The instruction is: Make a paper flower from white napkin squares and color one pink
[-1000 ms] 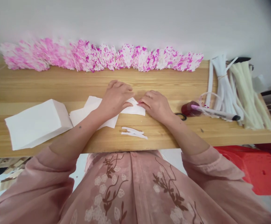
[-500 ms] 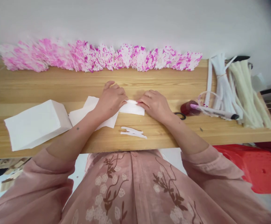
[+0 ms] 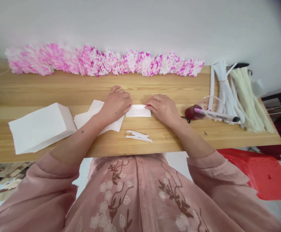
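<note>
A small folded strip of white tissue paper (image 3: 138, 111) lies on the wooden table (image 3: 155, 83) between my two hands. My left hand (image 3: 116, 103) pinches its left end with curled fingers. My right hand (image 3: 163, 108) presses its right end, fingers bent down onto it. Loose white tissue sheets (image 3: 92, 119) lie under my left wrist. Two thin white paper trimmings (image 3: 138, 136) rest just in front of the strip, near the table's front edge.
A thick stack of white tissue (image 3: 40, 126) sits at the left. A row of pink-and-white paper flowers (image 3: 101, 61) lines the wall. At right lie a pink marker (image 3: 215, 114), a dark red cap (image 3: 192, 112), scissor handles (image 3: 185, 119) and bundled white pipe cleaners (image 3: 237, 93). A red stool (image 3: 256, 174) stands below.
The tissue went from a loose, crumpled piece to a flat, narrower folded strip. My left hand slid back to its left end, and both hands stayed on it.
</note>
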Demonstrator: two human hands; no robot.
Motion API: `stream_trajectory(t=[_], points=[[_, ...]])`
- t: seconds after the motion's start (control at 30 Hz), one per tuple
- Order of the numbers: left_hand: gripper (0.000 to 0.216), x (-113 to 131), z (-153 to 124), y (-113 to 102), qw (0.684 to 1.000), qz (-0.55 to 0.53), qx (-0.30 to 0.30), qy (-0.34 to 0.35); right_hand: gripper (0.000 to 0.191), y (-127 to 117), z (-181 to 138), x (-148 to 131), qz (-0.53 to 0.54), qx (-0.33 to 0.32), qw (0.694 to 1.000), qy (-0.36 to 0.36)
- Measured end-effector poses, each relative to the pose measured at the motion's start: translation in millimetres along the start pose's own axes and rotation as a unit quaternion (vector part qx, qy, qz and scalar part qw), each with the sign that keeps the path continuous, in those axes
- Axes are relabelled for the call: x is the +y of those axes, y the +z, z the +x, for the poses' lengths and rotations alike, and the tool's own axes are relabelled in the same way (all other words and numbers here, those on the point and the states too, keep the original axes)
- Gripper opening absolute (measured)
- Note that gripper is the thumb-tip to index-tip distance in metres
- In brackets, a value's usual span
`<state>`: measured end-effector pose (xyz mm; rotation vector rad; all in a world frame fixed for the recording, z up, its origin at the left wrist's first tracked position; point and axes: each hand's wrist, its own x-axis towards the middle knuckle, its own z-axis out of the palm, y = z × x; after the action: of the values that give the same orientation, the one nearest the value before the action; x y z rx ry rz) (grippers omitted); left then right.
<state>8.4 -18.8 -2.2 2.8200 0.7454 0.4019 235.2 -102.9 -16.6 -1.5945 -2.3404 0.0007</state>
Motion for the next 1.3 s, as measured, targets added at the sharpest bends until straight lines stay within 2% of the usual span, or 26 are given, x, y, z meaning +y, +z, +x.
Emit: stream_trajectory(t=[0.3,0.43,0.6,0.93,1.1,1.3], points=[[0.026,1.1,-0.5,-0.9,0.999,0.048,-0.013,0.019,0.028,-4.0,2.1,-3.5,-0.056,-0.013,0.998,-0.010],[0.033,-2.1,-1.2,6.5,0.997,0.063,0.024,0.033,0.028,-4.1,0.8,-5.4,-0.064,-0.016,0.998,-0.015],[0.032,-3.7,-6.3,10.6,0.991,0.103,0.061,0.057,0.034,-0.3,-5.9,-14.7,-0.130,0.010,0.991,0.001],[0.031,6.2,-11.3,3.4,0.981,0.173,0.029,0.088,0.024,-2.0,-14.5,-21.4,-0.142,0.013,0.989,-0.029],[0.030,10.2,-12.6,-0.7,0.988,0.128,0.021,0.080,0.024,-0.7,-18.9,-20.7,-0.126,0.019,0.991,-0.036],[0.033,10.8,-10.2,-4.0,0.992,0.099,0.004,0.080,0.027,-5.4,-18.7,-20.1,-0.097,-0.004,0.995,-0.021]])
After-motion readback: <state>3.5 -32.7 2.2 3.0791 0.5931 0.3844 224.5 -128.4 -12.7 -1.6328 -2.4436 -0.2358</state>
